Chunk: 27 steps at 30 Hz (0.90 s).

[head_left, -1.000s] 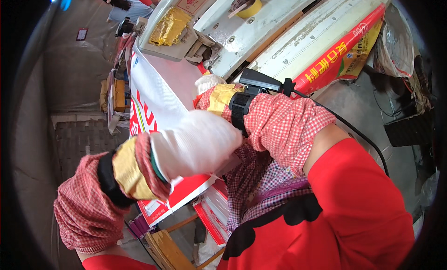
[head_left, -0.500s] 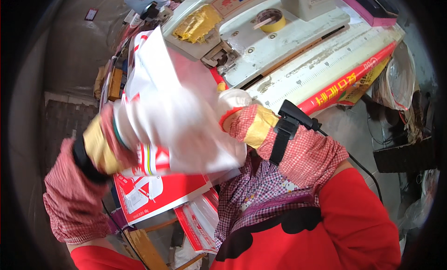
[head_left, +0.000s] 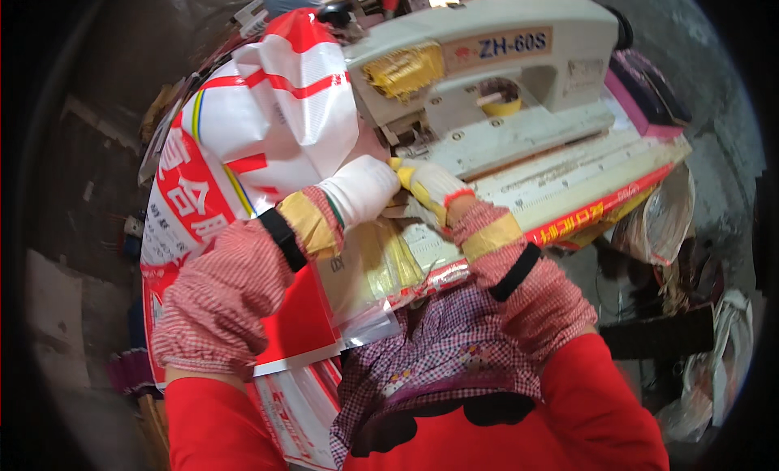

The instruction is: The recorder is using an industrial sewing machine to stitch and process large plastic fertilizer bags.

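A red and white woven plastic sack (head_left: 300, 118) stands bunched up beside the head of a pale industrial sewing machine (head_left: 487, 45), its printed side spreading to the lower left. My left hand (head_left: 363, 187), in a white knit glove, is closed on the near edge of the sack, close to the needle area. Touching it, my right hand (head_left: 432, 185) wears a white glove with yellow fingertips. Its fingers are pinched together just in front of the machine's foot; what lies between them is hidden. Yellowish translucent strips (head_left: 389, 256) lie under my hands on the table edge.
A roll of tape (head_left: 499, 98) sits on the machine bed. Behind it at the right is a dark and pink box (head_left: 645, 94). Printed flat sacks (head_left: 296, 406) are stacked below my left arm. Clear plastic bags (head_left: 661, 219) hang off the table's right end.
The sack, blurred and lifted in front of me before, now rests against the machine's left side. Both hands have come together near the needle, and the view has shifted.
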Motion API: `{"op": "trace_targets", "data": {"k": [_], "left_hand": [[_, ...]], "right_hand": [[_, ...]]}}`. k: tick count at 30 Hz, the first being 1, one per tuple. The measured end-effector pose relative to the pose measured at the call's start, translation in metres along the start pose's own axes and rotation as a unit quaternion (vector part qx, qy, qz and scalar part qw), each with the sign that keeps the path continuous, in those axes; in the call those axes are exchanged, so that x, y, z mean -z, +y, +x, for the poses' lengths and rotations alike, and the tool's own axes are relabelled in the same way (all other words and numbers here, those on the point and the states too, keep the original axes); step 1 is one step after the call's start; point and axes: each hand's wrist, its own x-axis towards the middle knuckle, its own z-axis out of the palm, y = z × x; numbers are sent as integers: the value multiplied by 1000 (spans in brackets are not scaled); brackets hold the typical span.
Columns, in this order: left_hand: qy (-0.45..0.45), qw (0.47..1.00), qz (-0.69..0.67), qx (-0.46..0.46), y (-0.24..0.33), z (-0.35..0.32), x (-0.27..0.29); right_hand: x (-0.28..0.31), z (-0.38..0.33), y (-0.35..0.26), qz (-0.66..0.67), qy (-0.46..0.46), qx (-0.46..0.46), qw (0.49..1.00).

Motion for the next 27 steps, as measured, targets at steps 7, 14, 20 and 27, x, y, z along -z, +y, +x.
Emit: {"op": "trace_targets", "data": {"k": [7,14,20,27], "left_hand": [[84,960,-191,189,-37,-26,-31],[35,991,-32,124,78,-227,107],[339,871,262,239,97,-302,181],[449,770,-36,453,130,-384,53]], "right_hand": [[-55,-34,-7,-669,89,178,716],[-85,-7,8,-890,27,156,428],[-181,-22,62,-835,-187,226,466],[-255,-166,115,-214,-537,-203,790]]}}
